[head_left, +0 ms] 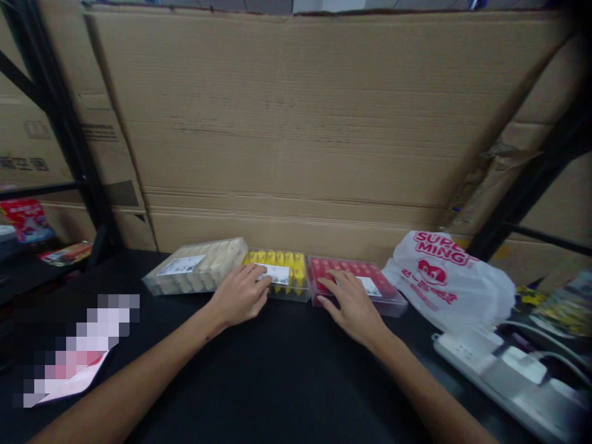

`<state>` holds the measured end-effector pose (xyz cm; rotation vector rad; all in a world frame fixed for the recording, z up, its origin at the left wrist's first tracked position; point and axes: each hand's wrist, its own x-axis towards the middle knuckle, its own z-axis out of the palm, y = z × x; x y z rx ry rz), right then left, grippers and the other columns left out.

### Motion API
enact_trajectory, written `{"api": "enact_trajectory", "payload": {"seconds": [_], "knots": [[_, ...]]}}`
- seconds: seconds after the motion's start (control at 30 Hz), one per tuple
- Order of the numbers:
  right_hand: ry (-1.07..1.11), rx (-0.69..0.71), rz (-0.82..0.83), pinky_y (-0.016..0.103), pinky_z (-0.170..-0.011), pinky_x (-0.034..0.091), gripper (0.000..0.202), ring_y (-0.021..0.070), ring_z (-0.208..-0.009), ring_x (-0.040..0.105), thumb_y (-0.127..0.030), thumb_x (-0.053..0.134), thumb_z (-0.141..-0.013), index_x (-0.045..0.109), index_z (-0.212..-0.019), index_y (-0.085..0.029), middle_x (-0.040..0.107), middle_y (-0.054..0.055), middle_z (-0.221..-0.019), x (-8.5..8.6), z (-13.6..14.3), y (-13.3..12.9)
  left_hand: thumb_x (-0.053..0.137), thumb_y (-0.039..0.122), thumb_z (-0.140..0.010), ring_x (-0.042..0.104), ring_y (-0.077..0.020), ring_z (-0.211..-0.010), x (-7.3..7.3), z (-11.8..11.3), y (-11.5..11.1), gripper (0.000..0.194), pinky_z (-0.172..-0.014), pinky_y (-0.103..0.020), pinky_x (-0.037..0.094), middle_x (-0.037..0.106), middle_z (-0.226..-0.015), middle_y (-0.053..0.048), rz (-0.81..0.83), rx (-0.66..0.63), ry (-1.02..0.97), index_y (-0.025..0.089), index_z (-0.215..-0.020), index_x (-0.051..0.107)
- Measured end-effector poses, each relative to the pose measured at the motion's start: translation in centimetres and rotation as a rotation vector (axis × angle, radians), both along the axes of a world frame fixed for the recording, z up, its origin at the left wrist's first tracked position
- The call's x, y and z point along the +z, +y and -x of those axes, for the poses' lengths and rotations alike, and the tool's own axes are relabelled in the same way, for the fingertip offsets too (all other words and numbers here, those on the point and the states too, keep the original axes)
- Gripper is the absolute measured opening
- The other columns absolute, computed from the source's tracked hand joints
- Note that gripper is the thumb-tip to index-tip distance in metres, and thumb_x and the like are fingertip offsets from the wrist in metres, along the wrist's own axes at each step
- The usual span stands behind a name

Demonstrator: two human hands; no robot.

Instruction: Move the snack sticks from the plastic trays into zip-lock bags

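Observation:
Three clear plastic boxes stand in a row at the back of the black table. My left hand [243, 293] rests over the left part of the box of yellow-wrapped pieces [298, 271], fingers bent and a little apart by its white label. Left of that hand, the box of pale, cream-coloured pieces [217, 262] sits tilted, its right end against the yellow one. My right hand [354, 302] lies on the box of red-wrapped pieces [324, 268], fingers spread across its top. Neither hand is closed around a box. Both hands hide parts of the boxes beneath them.
Behind the boxes rises a cardboard wall [287, 123]. A white plastic bag with red print [444, 277] lies at right, beside a white power strip [490, 364] with plugs and cables. A partly blurred, pale flat object [78, 382] is at left, and snack packets [32, 222] lie beyond the frame post.

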<state>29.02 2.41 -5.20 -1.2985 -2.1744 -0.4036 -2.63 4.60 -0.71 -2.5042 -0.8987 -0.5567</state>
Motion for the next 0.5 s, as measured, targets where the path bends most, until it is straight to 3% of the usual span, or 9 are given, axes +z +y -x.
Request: {"api": "enact_trajectory", "payload": {"seconds": [0.1,0.17,0.23,0.37,0.5], "knots": [[0.003,-0.069,0.029,0.057,-0.105,0.046,0.036,0.0364,-0.124,0.056,-0.039,0.059,-0.099,0.067,-0.127,-0.018,0.065,0.018,-0.130,-0.3,-0.2,0.4,0.055,0.038,-0.100,0.059,-0.0351,-0.121,-0.4,1.3,1.7,0.042,-0.102,-0.051,0.049,0.063,-0.130,-0.020,0.015,0.019,-0.006,0.014,-0.133,0.062],[0.035,-0.089,0.034,0.059,-0.105,0.045,0.034,0.0377,-0.125,0.055,-0.039,0.059,-0.099,0.068,-0.125,-0.019,0.065,0.018,-0.129,-0.1,-0.2,0.5,0.064,0.052,-0.094,0.052,-0.0382,-0.133,-1.0,1.9,2.8,0.063,-0.109,-0.055,0.044,0.057,-0.143,-0.021,0.026,0.022,0.003,0.017,-0.146,0.054],[0.061,-0.103,0.024,0.062,-0.105,0.042,0.031,0.0396,-0.128,0.052,-0.036,0.058,-0.098,0.069,-0.122,-0.019,0.064,0.019,-0.131,0.2,-0.1,0.5,0.071,0.056,-0.089,0.046,-0.0401,-0.142,-1.7,2.0,3.7,0.076,-0.114,-0.058,0.038,0.051,-0.153,-0.020,0.039,0.033,0.010,0.023,-0.153,0.047],[0.378,0.005,0.100,0.063,-0.109,0.035,0.018,0.0402,-0.124,0.050,-0.032,0.062,-0.092,0.072,-0.101,-0.019,0.065,0.018,-0.122,1.3,0.7,-0.5,0.071,0.043,-0.093,0.054,-0.0379,-0.138,-2.8,1.6,4.4,0.063,-0.114,-0.058,0.040,0.061,-0.146,-0.017,0.047,0.052,-0.026,0.027,-0.151,0.053],[0.629,0.072,0.232,0.048,-0.091,0.047,0.027,0.0277,-0.086,0.059,-0.040,0.059,-0.094,0.065,-0.076,-0.021,0.063,0.008,-0.080,2.0,2.1,-1.8,0.064,0.041,-0.098,0.059,-0.0358,-0.133,-2.6,2.1,3.8,0.051,-0.111,-0.055,0.046,0.065,-0.141,-0.019,0.016,0.058,-0.113,0.019,-0.144,0.060]]}}
